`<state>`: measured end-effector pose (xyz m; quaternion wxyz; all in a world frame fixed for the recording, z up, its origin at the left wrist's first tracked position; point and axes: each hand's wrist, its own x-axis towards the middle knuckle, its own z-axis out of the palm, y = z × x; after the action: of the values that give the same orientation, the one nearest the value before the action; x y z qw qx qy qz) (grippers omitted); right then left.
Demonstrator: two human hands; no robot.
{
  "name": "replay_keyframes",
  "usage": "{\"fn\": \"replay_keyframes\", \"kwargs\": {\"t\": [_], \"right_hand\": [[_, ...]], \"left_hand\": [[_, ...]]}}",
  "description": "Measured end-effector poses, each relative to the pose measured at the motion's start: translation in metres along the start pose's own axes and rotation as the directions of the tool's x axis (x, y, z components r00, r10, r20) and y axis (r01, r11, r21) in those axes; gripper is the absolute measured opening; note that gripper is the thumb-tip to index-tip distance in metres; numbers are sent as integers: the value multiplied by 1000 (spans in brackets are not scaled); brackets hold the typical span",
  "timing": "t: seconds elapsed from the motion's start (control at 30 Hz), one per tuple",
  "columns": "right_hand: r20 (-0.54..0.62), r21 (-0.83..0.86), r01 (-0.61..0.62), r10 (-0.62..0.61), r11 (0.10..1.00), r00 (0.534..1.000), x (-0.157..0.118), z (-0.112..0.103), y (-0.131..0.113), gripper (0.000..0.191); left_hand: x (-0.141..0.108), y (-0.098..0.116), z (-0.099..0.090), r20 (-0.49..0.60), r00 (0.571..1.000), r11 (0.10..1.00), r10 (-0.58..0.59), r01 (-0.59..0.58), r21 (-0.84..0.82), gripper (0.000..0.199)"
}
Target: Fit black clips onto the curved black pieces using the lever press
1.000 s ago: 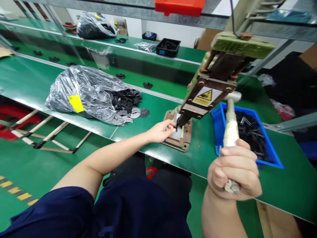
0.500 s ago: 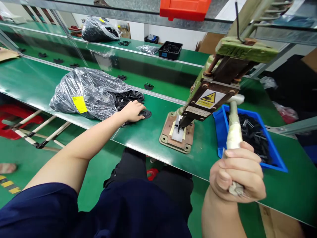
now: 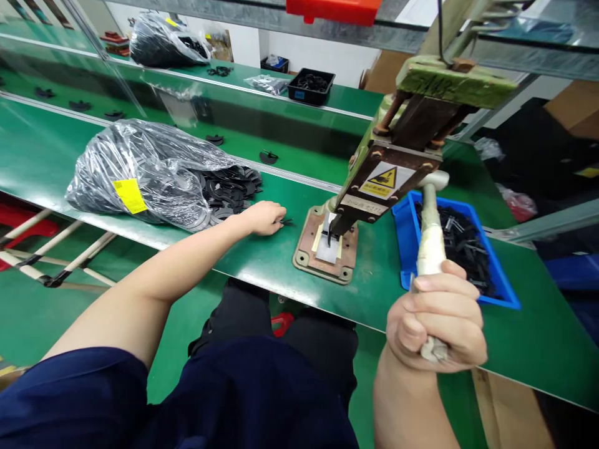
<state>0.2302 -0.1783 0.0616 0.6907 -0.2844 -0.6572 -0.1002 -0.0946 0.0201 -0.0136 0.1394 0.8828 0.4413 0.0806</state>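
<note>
My left hand (image 3: 266, 218) is closed in a pinch on a small black part (image 3: 286, 222), just above the green table, between the bag and the press. Most of that part is hidden by the fingers. Black curved pieces (image 3: 229, 187) spill from a clear plastic bag (image 3: 150, 168) with a yellow label. My right hand (image 3: 437, 321) is wrapped round the taped lever handle (image 3: 431, 240) of the hand press (image 3: 379, 174). Under the press head, a dark piece sits on the metal fixture of the base plate (image 3: 304, 249).
A blue bin (image 3: 503, 290) of black parts stands right of the press. Behind the table (image 3: 238, 249), single curved pieces (image 3: 268, 157) lie on a green strip. A black tray (image 3: 311, 95) and another bag (image 3: 163, 43) are farther back. A metal shelf crosses the top.
My left hand has moved right, away from the pile of curved pieces, with a black part now between its fingers. My right hand is still on the lever. The whole view has shifted slightly.
</note>
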Motion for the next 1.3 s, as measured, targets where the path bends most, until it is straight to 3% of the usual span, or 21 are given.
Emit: {"fn": "replay_keyframes", "kwargs": {"t": [0.2,0.33,0.43,0.6,0.83,1.07,1.3], "right_hand": [[27,-1,-6,6,1000,1000,2,-1,-6,40],[29,-2,-1,1,1000,1000,2,0,-6,40],[26,2,2,-2,1000,1000,2,0,-6,39],[31,-1,15,-15,1000,999,2,0,-5,40],[21,-14,15,-15,1000,1000,1,1,-6,43],[12,-13,12,-12,1000,1000,2,2,-5,42],[-21,-24,-12,11,1000,1000,1,5,-7,42]], "left_hand": [[1,25,4,-74,984,929,-161,125,-349,36],[5,41,7,59,973,667,-224,197,-718,39],[11,56,15,42,965,472,-258,164,-866,44],[25,75,25,85,957,335,-277,180,-925,39],[32,88,26,80,974,403,-210,161,-901,34],[37,85,28,89,976,464,-201,174,-868,31],[49,78,24,220,964,458,-151,265,-848,37]]}}
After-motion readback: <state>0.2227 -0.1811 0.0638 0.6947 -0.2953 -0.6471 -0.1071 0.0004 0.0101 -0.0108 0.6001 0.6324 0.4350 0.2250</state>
